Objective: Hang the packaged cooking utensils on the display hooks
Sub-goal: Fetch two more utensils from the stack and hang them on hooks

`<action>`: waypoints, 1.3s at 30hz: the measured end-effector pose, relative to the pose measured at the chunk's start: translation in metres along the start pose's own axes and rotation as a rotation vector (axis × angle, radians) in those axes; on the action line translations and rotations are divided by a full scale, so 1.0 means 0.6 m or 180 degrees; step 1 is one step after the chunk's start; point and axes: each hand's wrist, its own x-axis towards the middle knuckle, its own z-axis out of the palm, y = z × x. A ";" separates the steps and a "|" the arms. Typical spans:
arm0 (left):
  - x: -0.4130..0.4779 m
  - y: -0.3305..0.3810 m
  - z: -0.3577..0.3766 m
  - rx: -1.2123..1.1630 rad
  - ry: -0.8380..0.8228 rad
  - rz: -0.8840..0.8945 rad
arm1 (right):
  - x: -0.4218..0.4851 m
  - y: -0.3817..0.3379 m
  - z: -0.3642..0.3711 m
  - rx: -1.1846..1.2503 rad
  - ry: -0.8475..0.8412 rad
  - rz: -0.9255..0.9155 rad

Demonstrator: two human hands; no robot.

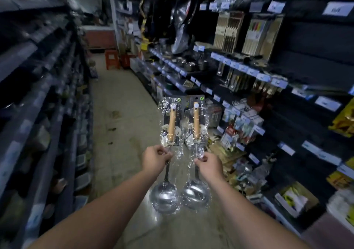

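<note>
Steel and wood: two packaged ladles, each with a steel bowl, a wooden grip and a dark header card, wrapped in crinkled clear film.
Left ladle (168, 153): held out over the aisle floor (122, 114), card end pointing away, bowl hanging below the wrist.
Right ladle (195, 149): just beside the first, parallel to it, films nearly touching.
Left hand (156, 158): closed in a pinch around the left ladle's shank, just below the wooden grip.
Right hand (209, 163): closed the same way on the right ladle's shank.
Shelving (249, 72): to the right, dark, with price tags and hanging packs; which hook is free I cannot tell from here.
Hang holes: the punched hole in each card is too small to make out.
Risk, slip: the film looks slick and loose, so a shank could slide through a pinch and the heavy bowl would pull it down.
Risk, snag: with both hands full, neither can steady a card; a card may bend or tear against a hook.
Risk, knock: a swinging bowl could strike neighbouring packs.
</note>
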 end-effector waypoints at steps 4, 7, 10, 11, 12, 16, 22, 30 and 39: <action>0.185 0.066 0.004 -0.0146 -0.0135 0.0172 | 0.157 -0.092 0.015 -0.0016 0.0180 -0.0051; 0.316 0.118 0.011 -0.0213 -0.0243 0.0297 | 0.265 -0.162 0.018 0.0086 0.0275 -0.0058; 0.433 0.170 0.023 -0.0177 -0.0303 0.0373 | 0.363 -0.217 0.021 0.0147 0.0356 -0.0062; 0.471 0.186 0.029 -0.0167 -0.0331 0.0409 | 0.397 -0.234 0.020 0.0202 0.0406 -0.0046; 0.509 0.202 0.036 -0.0150 -0.0354 0.0462 | 0.433 -0.249 0.020 0.0254 0.0450 -0.0055; 0.661 0.261 0.071 -0.0065 -0.0381 0.0677 | 0.585 -0.299 0.016 0.0279 0.0705 -0.0174; 0.876 0.350 0.125 -0.0087 -0.0430 0.0831 | 0.824 -0.367 0.011 0.0373 0.0886 -0.0276; 1.160 0.448 0.165 0.0032 -0.0610 0.1095 | 1.074 -0.472 0.006 0.0380 0.1253 -0.0277; 1.443 0.573 0.204 -0.0123 -0.1307 0.1652 | 1.249 -0.593 0.018 0.0212 0.2199 0.0011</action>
